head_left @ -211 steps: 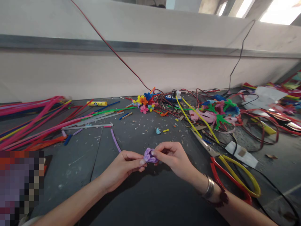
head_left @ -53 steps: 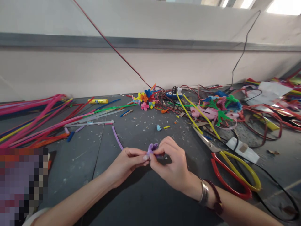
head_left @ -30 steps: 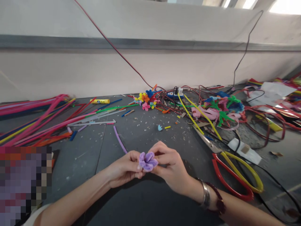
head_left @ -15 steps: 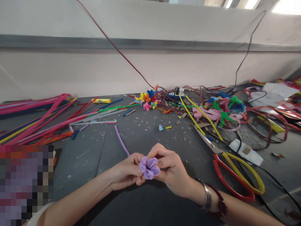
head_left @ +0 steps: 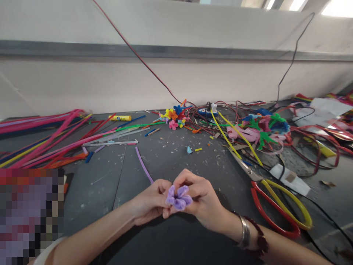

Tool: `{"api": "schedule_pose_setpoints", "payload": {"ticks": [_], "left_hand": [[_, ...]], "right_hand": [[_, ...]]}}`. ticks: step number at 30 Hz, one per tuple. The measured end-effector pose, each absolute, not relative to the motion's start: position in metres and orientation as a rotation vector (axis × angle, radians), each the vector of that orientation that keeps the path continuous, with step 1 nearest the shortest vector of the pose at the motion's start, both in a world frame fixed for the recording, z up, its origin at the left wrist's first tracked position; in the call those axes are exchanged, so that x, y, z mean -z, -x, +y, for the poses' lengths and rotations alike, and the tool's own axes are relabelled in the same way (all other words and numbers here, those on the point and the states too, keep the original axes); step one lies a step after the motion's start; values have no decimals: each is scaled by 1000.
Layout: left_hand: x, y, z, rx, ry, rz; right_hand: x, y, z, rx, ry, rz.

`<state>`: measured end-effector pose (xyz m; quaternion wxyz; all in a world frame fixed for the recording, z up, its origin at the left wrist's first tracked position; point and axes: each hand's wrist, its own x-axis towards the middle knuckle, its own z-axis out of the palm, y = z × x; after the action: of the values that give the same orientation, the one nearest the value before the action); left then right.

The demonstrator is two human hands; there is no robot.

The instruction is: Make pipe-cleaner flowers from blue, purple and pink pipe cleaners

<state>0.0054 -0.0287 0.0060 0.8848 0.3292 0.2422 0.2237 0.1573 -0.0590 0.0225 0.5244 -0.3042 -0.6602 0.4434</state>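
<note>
Purple and fuzzy, a small flower (head_left: 179,198) faces up toward the viewer, held just above the dark grey tabletop (head_left: 93,198). With the flower as the centre of the dial, the left hand (head_left: 151,201) comes in from eight o'clock, thumb and fingers pinching the left side. The right hand (head_left: 203,203) reaches from four o'clock, its curled fingers gripping the opposite side; a silver bracelet (head_left: 245,232) circles that wrist. A loose purple strip (head_left: 143,165) lies between ten and eleven o'clock, its near end running up to the left hand; I cannot tell whether they touch. At ten o'clock spread long pink stems (head_left: 74,143), at eleven a yellow tube (head_left: 120,118). Twelve o'clock brings a cluster of bright little flowers (head_left: 173,125). Scissors (head_left: 248,172) with one red and one yellow handle rest near three o'clock.
</note>
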Motion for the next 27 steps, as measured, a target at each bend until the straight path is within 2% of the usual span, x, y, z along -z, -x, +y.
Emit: {"api": "schedule_pose_setpoints", "payload": {"ticks": [10,17,21,27], "left_hand": [[-4,-1,-18,-545,-799,558],[-41,16,4,-877,-1680,694],[-70,16,-7,-871,-2244,758],[-75,8,-21,-897,-2413,885]], "right_hand": [[-25,-162,-55,-1052,845,-1507],[-24,-168,-50,-1227,994,-1416],[-21,-168,-51,-1318,981,-1409],[-20,-165,-52,-1375,981,-1456]]}}
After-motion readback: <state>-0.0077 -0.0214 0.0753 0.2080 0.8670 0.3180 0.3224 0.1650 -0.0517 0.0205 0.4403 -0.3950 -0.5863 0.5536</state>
